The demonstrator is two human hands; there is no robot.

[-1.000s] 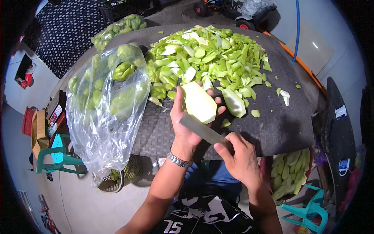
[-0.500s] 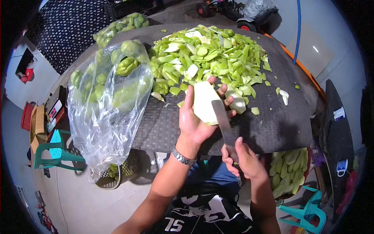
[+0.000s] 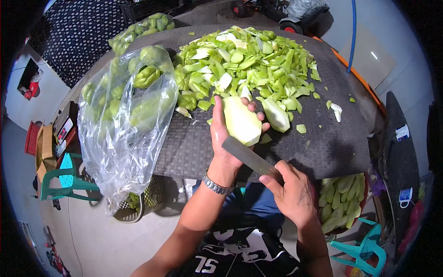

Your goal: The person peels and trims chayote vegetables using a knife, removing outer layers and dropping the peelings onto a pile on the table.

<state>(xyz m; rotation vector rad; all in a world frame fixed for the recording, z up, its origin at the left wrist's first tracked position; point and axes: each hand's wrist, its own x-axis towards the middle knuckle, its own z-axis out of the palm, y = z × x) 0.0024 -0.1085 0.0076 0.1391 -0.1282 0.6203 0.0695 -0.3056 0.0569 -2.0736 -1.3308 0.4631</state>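
Note:
My left hand (image 3: 224, 138) is closed around a peeled pale chayote (image 3: 242, 121), palm up, with the thumb along one side and the fingertips on the other. My right hand (image 3: 293, 191) grips a knife (image 3: 251, 158) by its handle, which the fingers mostly hide. Its broad blade points up and left, its tip close to the lower end of the chayote; whether they touch I cannot tell. Just beyond my left fingertips a large pale cut piece (image 3: 277, 115) lies on the dark woven table (image 3: 189, 154). Behind it spreads a heap of green peelings (image 3: 249, 60).
A clear plastic bag (image 3: 129, 134) of unpeeled chayotes rests at the table's left, with another filled bag (image 3: 143, 32) farther back. Below the right edge stands a container of peeled pieces (image 3: 341, 201). A basket (image 3: 147, 203) sits under the left side, near a teal chair (image 3: 69, 177).
The knife has swung from the chayote's right side to below it, its blade now pointing left. A pale cut piece near my left fingers now lies farther down on the table.

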